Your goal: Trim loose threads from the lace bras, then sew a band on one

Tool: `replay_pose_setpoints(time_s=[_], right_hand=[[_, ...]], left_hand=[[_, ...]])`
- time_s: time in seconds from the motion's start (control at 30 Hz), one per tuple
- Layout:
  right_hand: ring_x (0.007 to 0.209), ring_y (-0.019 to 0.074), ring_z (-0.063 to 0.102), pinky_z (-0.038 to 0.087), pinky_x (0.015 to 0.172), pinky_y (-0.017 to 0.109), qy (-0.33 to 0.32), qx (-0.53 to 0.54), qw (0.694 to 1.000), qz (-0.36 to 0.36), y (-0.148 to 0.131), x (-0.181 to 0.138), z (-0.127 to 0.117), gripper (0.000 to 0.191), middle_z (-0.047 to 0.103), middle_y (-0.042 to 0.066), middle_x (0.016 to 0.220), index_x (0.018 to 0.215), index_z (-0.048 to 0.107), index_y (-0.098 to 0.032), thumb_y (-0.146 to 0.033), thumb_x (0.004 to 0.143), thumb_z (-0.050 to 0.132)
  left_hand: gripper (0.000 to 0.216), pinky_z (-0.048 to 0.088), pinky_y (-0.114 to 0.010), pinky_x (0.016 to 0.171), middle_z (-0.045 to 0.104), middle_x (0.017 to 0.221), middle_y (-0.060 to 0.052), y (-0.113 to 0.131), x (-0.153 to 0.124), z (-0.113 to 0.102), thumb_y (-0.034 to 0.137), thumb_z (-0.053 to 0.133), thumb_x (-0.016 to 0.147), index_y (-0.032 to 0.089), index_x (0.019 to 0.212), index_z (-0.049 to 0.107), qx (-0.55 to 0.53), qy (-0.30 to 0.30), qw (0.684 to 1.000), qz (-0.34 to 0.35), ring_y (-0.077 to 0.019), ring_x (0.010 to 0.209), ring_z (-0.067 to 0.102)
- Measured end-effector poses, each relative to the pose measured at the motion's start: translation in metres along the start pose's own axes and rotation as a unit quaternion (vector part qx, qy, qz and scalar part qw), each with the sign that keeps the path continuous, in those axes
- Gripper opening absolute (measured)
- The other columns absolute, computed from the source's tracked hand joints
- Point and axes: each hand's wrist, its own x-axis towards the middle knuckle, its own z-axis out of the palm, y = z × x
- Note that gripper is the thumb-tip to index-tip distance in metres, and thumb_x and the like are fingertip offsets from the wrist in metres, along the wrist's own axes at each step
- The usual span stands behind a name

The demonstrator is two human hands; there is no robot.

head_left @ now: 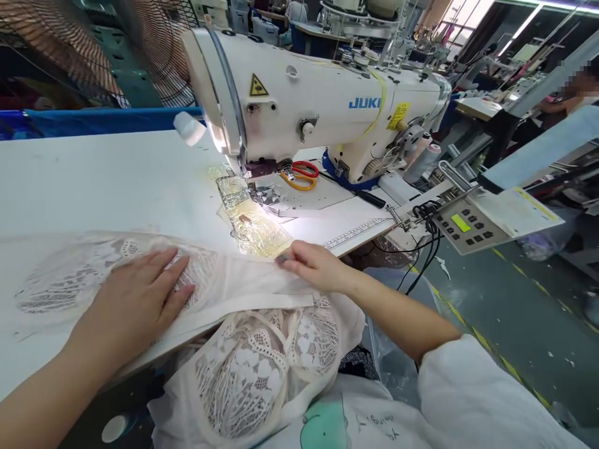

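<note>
The cream lace garment with openwork panels and plain fabric bands (234, 324) lies half on the white worktop (93, 181) and half spilling over its near edge toward the person's lap. The left hand (135, 299) presses flat on it, fingers spread and closed on nothing, pinning the lace to the worktop. The right hand (313, 265) has its grip pinched together on the edge of a plain band, just short of the shiny gold tape (255, 227) that runs up to the needle of the white industrial sewing machine (318, 106). The piece looks light, limp and stretchy, likely to slide and pucker; the lace could snag, so the solid band seems the safer place to hold. Orange-and-red scissors (299, 174) rest on the machine bed.
</note>
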Motion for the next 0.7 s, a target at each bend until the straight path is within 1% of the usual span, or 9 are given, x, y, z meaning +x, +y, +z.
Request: replay_pose_setpoints(time_s=[0.07,0.17,0.27,0.33,0.43,0.53,0.6,0.67,0.7], right_hand=[[0.090,0.0191,0.061,0.044,0.070,0.031,0.024,0.042,0.998,0.043,0.008,0.004,-0.001,0.016,0.064,0.005,0.089,0.070,0.037,-0.020,-0.024,0.082,0.048],[0.092,0.0184,0.062,0.046,0.074,0.032,0.016,0.098,0.992,0.075,0.013,0.005,-0.014,0.015,0.065,0.006,0.093,0.071,0.039,-0.020,-0.023,0.082,0.048],[0.084,0.0168,0.063,0.047,0.068,0.029,0.026,0.109,0.989,0.093,0.003,0.012,-0.023,0.013,0.065,0.006,0.085,0.071,0.041,-0.019,-0.021,0.081,0.049],[0.077,0.0158,0.063,0.046,0.062,0.027,0.049,0.095,0.991,0.076,-0.012,0.024,-0.021,0.014,0.063,0.004,0.080,0.071,0.041,-0.019,-0.021,0.080,0.051],[0.073,0.0142,0.063,0.047,0.062,0.026,0.035,0.114,0.993,0.008,-0.036,0.050,0.001,0.016,0.061,0.002,0.077,0.070,0.040,-0.019,-0.022,0.080,0.052],[0.080,0.0146,0.062,0.049,0.069,0.029,-0.003,0.146,0.989,-0.032,-0.049,0.078,0.035,0.017,0.061,0.001,0.079,0.070,0.040,-0.019,-0.024,0.080,0.053],[0.086,0.0153,0.061,0.049,0.074,0.030,-0.017,0.172,0.985,-0.018,-0.049,0.093,0.056,0.019,0.062,0.001,0.081,0.070,0.041,-0.019,-0.026,0.079,0.056],[0.086,0.0148,0.061,0.049,0.076,0.032,-0.027,0.231,0.972,0.017,-0.044,0.104,0.069,0.020,0.062,0.002,0.082,0.069,0.041,-0.018,-0.027,0.079,0.057],[0.085,0.0140,0.062,0.049,0.078,0.032,-0.031,0.268,0.962,0.036,-0.042,0.107,0.073,0.021,0.062,0.002,0.082,0.068,0.041,-0.018,-0.027,0.079,0.057]], left_hand=[[0.057,0.043,-0.046,0.087,0.064,0.108,-0.020,0.003,-0.006,-0.004,0.038,0.022,0.088,0.002,0.103,0.064,0.001,0.041,0.999,0.016,-0.0337,0.099,0.058],[0.055,0.042,-0.047,0.088,0.065,0.103,-0.020,0.008,-0.014,-0.008,0.040,0.027,0.087,0.003,0.099,0.066,-0.008,0.082,0.996,0.037,-0.0339,0.096,0.058],[0.056,0.042,-0.050,0.088,0.064,0.102,-0.021,0.014,-0.015,-0.007,0.043,0.029,0.085,0.003,0.096,0.067,-0.023,0.085,0.995,0.041,-0.0356,0.094,0.057],[0.055,0.043,-0.051,0.084,0.064,0.100,-0.021,0.017,-0.013,-0.006,0.043,0.030,0.085,0.003,0.096,0.066,-0.027,0.089,0.995,0.040,-0.0358,0.091,0.058],[0.048,0.044,-0.051,0.082,0.065,0.098,-0.019,0.022,-0.010,-0.006,0.041,0.035,0.085,0.005,0.096,0.065,-0.021,0.101,0.993,0.048,-0.0339,0.087,0.059],[0.040,0.045,-0.049,0.080,0.065,0.097,-0.017,0.025,-0.010,-0.010,0.038,0.040,0.085,0.008,0.097,0.063,-0.016,0.121,0.991,0.061,-0.0309,0.083,0.060],[0.040,0.045,-0.047,0.079,0.062,0.105,-0.021,0.024,-0.011,-0.012,0.037,0.041,0.085,0.006,0.103,0.059,-0.017,0.135,0.989,0.059,-0.0307,0.085,0.060],[0.046,0.046,-0.045,0.076,0.056,0.116,-0.027,0.020,-0.012,-0.015,0.037,0.041,0.085,0.002,0.112,0.053,-0.019,0.130,0.990,0.042,-0.0317,0.088,0.060],[0.049,0.046,-0.044,0.073,0.054,0.118,-0.028,0.017,-0.012,-0.017,0.037,0.041,0.085,0.000,0.114,0.051,-0.022,0.119,0.992,0.033,-0.0319,0.088,0.060]])
